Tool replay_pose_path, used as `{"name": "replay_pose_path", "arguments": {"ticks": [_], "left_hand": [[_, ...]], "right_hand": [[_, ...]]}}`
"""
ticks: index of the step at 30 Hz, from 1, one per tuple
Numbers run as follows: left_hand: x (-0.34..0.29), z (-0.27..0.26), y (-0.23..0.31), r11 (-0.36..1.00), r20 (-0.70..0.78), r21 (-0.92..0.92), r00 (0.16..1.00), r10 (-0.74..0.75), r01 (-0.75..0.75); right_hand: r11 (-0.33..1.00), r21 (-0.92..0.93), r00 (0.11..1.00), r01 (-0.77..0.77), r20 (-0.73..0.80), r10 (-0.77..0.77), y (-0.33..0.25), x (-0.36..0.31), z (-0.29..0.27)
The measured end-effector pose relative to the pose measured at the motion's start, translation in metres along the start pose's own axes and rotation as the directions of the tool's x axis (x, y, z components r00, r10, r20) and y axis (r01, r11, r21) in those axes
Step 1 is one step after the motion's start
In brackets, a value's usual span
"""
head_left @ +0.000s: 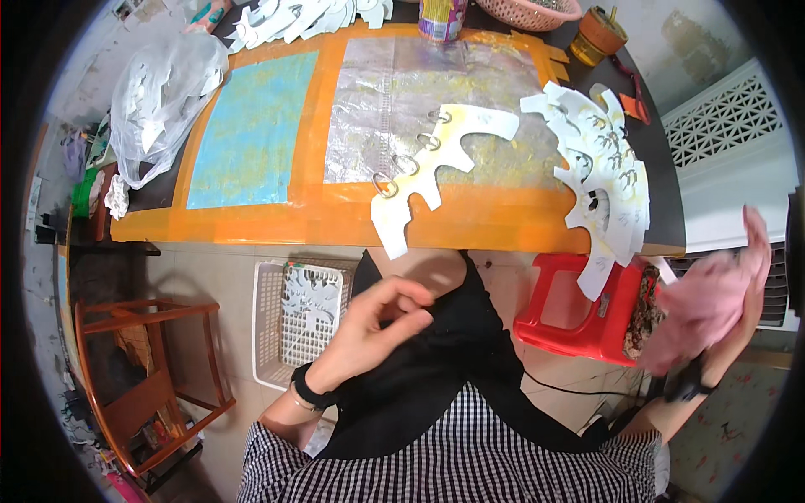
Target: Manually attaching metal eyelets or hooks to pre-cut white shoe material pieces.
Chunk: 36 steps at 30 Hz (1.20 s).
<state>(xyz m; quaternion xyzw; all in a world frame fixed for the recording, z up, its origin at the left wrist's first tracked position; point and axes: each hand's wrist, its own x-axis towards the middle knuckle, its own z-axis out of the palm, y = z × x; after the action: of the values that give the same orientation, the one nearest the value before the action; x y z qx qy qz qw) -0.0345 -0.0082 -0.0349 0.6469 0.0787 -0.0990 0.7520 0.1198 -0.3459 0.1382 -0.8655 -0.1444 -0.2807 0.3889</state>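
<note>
My left hand hovers over my lap, fingers loosely curled, thumb and forefinger apart, nothing between them. Far to the right, beyond the table's edge, my right hand is raised with a pink cloth bunched in it; the cloth hides part of the fingers. On the table in front of me lies a white, branching cut-out piece with several metal rings along one side and yellowish smears; its lower end overhangs the front edge. To its right, similar white pieces with rings lie in an overlapping pile, also overhanging.
Orange tape covers the table around blue and clear sheets. More white pieces, a purple can, a pink basket and a jar stand behind. Below are a white crate, red stool and wooden chair.
</note>
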Motion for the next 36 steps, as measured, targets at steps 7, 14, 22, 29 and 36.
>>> {"name": "replay_pose_path", "arguments": {"ticks": [7, 14, 22, 29, 36], "left_hand": [[0.013, -0.011, 0.024, 0.891, -0.507, 0.401, 0.758, 0.411, -0.215], [0.038, -0.014, 0.045, 0.501, -0.331, 0.859, 0.637, 0.696, -0.101], [0.042, -0.011, 0.046, 0.623, -0.357, 0.764, 0.695, 0.624, -0.167], [0.039, -0.018, 0.055, 0.738, -0.377, 0.59, 0.695, 0.612, -0.329], [0.023, -0.057, 0.06, 0.905, -0.389, 0.313, 0.831, 0.398, -0.287]], "right_hand": [[0.856, 0.023, 0.806, -0.517, 0.352, 0.477, 0.187, 0.112, -0.023], [0.714, -0.646, 0.81, 0.269, 0.552, 0.195, 0.147, 0.142, 0.042], [0.788, 0.477, 0.245, 0.389, 0.771, -0.587, -0.047, 0.1, 0.199], [0.646, 0.719, -0.163, 0.258, 0.691, -0.704, -0.068, 0.068, 0.289], [0.768, 0.64, -0.171, -0.003, 0.757, -0.631, -0.089, 0.061, 0.301]]}}
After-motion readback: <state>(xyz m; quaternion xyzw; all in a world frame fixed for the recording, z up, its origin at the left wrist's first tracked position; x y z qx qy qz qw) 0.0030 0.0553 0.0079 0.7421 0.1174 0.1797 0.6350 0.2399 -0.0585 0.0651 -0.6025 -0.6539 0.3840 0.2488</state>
